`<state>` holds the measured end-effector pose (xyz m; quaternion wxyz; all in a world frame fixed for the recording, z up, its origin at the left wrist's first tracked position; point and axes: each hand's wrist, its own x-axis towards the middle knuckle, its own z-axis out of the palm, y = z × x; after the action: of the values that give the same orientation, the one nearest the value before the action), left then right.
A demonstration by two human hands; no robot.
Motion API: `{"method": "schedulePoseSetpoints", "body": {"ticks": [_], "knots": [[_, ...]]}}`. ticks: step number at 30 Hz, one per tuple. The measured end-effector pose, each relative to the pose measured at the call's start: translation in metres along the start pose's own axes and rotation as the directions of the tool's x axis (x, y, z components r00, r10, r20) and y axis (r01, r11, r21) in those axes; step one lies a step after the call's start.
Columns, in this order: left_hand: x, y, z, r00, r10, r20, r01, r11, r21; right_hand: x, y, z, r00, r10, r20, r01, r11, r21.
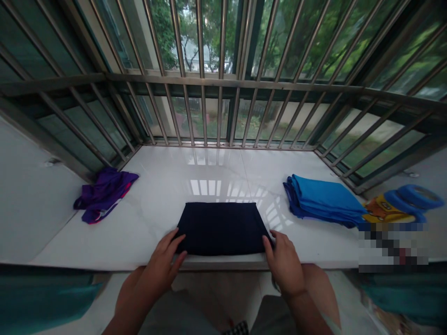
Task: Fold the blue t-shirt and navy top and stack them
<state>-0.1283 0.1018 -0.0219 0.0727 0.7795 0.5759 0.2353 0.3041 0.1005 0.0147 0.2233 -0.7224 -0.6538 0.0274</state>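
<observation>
Folded navy cloth (220,228) lies flat at the ledge's (150,204) near edge. Left hand (162,265) and right hand (284,260) pinch its near corners, fingers loosely curved. Risk: uneven pull skews the fold or drags it off the edge.

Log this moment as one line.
left hand: on folded dark cloth corner | right hand: opposite corner | cloth: flat on sill

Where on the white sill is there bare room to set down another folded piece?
Bare sill lies behind the dark folded cloth, up to the window bars, also between it and the purple garment, and a narrower strip before the blue stack. The near edge is crowded: left hand and right hand grip the cloth's corners.
</observation>
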Motion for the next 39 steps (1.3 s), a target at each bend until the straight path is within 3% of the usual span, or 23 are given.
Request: {"method": "schedulePoseSetpoints", "body": {"ticks": [3,6,8,11,14,18,21,23,25,26,28,30,31,33,36,37,39], "knots": [[0.016,-0.005,-0.003,0.986,-0.149,-0.072,0.141,0.984,-0.107,0.012,-0.024,0.005,0.97,0.215,0.117,-0.192,0.965,-0.178],[0.037,-0.021,-0.009,0.975,-0.222,-0.027,0.216,0.964,-0.153,0.028,-0.033,0.008,0.916,0.25,0.315,-0.212,0.966,-0.151],[0.054,-0.036,-0.014,0.974,-0.225,-0.04,0.218,0.968,-0.122,0.042,-0.027,0.005,0.893,0.259,0.367,-0.249,0.965,-0.075],[0.08,-0.059,-0.015,0.967,-0.211,-0.143,0.217,0.975,0.033,0.066,-0.009,-0.01,0.891,0.356,0.282,-0.374,0.927,0.011],[0.1,-0.07,-0.008,0.94,-0.256,-0.225,0.305,0.927,0.219,0.086,-0.005,-0.029,0.909,0.411,0.06,-0.416,0.901,0.126],[0.11,-0.067,0.002,0.92,-0.302,-0.248,0.37,0.879,0.301,0.096,-0.043,-0.038,0.95,0.275,-0.15,-0.22,0.927,0.302],[0.109,-0.064,0.001,0.919,-0.312,-0.241,0.375,0.879,0.295,0.093,-0.102,-0.022,0.984,0.006,-0.179,0.056,0.94,0.336],[0.109,-0.064,0.0,0.918,-0.317,-0.237,0.379,0.876,0.296,0.085,-0.148,-0.004,0.968,-0.212,-0.133,0.244,0.918,0.314],[0.109,-0.063,-0.002,0.916,-0.324,-0.237,0.386,0.874,0.296,0.071,-0.193,0.019,0.911,-0.411,-0.014,0.399,0.875,0.273],[0.11,-0.063,-0.003,0.915,-0.327,-0.237,0.389,0.873,0.296,0.063,-0.213,0.032,0.859,-0.508,0.067,0.478,0.842,0.249],[0.11,-0.06,-0.005,0.912,-0.334,-0.236,0.396,0.869,0.298,0.044,-0.245,0.055,0.704,-0.668,0.243,0.628,0.745,0.226],[0.111,-0.057,-0.006,0.91,-0.341,-0.236,0.402,0.865,0.301,0.027,-0.263,0.075,0.586,-0.721,0.371,0.698,0.681,0.222],[0.111,-0.056,-0.007,0.909,-0.344,-0.236,0.405,0.863,0.302,0.02,-0.267,0.081,0.567,-0.718,0.404,0.701,0.678,0.221],[0.111,-0.054,-0.008,0.907,-0.349,-0.237,0.41,0.861,0.3,0.012,-0.267,0.086,0.581,-0.712,0.395,0.678,0.691,0.25],[0.111,-0.054,-0.008,0.907,-0.352,-0.232,0.41,0.864,0.292,0.013,-0.249,0.072,0.643,-0.732,0.227,0.628,0.673,0.391],[0.111,-0.054,-0.008,0.907,-0.353,-0.23,0.41,0.866,0.288,0.017,-0.241,0.064,0.691,-0.705,0.161,0.6,0.683,0.415],[0.111,-0.055,-0.007,0.905,-0.358,-0.229,0.413,0.868,0.274,0.026,-0.22,0.048,0.838,-0.543,0.061,0.487,0.793,0.366]]}}
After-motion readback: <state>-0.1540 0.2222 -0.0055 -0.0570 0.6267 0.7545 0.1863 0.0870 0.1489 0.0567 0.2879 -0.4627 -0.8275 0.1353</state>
